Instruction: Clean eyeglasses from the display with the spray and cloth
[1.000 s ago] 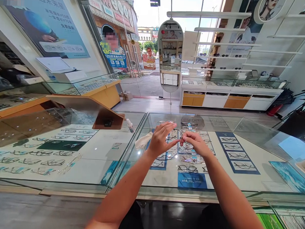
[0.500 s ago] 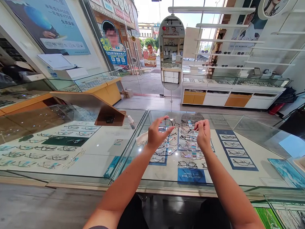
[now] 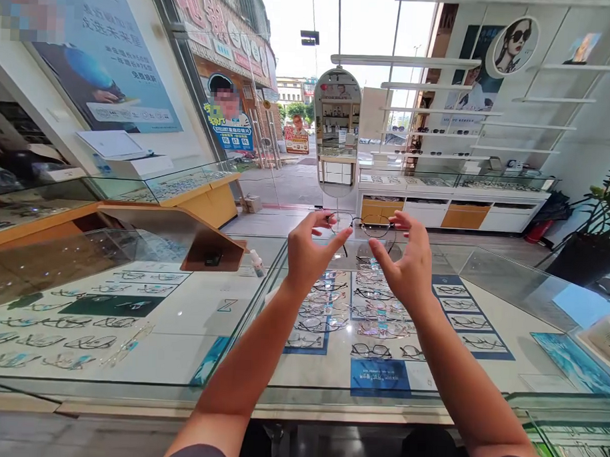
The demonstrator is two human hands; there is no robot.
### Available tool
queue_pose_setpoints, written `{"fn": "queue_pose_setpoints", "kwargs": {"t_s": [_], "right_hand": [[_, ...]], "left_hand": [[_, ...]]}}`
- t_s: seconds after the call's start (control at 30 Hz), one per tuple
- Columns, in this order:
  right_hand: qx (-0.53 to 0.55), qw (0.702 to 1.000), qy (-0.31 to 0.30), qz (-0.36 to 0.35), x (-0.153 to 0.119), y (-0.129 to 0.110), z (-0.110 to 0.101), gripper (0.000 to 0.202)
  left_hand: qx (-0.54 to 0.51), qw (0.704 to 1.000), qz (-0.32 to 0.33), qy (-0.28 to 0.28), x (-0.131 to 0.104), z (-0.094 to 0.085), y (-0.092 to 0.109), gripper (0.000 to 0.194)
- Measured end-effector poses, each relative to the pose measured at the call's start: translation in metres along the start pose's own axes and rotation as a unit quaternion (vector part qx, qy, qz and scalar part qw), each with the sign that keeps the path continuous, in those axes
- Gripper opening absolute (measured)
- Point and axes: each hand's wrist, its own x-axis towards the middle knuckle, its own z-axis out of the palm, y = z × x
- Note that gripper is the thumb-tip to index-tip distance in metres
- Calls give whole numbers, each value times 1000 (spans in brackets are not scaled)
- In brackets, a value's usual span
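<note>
A pair of eyeglasses (image 3: 354,221) with thin dark rims is held up above the glass counter, lenses side by side. My left hand (image 3: 311,249) grips its left side with the fingertips. On the other side, my right hand (image 3: 408,262) has its fingers at the right rim and hinge, thumb apart below. The dark temples slant down behind the lenses. Beneath my hands, rows of spectacle frames (image 3: 371,351) lie in the glass display counter (image 3: 324,376).
An oval mirror (image 3: 337,133) stands beyond the counter. A wooden stand (image 3: 209,235) and a small white bottle (image 3: 257,263) are at the left. More frames lie in the left case (image 3: 181,344). A dark blue tray (image 3: 474,321) holds frames on the right.
The view has tilted upward. The eyeglasses are now raised off the counter area between both hands. My right hand has turned, its fist-like grip loosening to fingertips at the frame's right side.
</note>
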Motion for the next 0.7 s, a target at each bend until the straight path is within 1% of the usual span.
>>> {"fn": "queue_pose_setpoints", "kwargs": {"t_s": [0.1,0.17,0.27,0.37,0.53,0.63,0.7], "right_hand": [[-24,1000,11,-13,16,-8,-6,46],[-22,1000,1,-16,23,-12,-9,40],[-13,1000,-21,-4,26,-17,-16,38],[-13,999,-31,5,24,-21,-23,39],[-39,999,-37,-2,21,-20,-29,41],[-63,997,-44,-8,22,-19,-30,43],[-71,996,-53,7,23,-19,-29,44]], "left_hand": [[6,1000,17,20,7,-2,16,42],[21,999,25,27,9,-7,24,43],[49,998,42,25,9,-18,30,45],[52,997,58,8,8,-28,33,45],[37,997,48,-56,6,-40,31,42],[47,996,62,-47,7,-40,30,44],[62,995,77,-31,8,-38,30,44]]}}
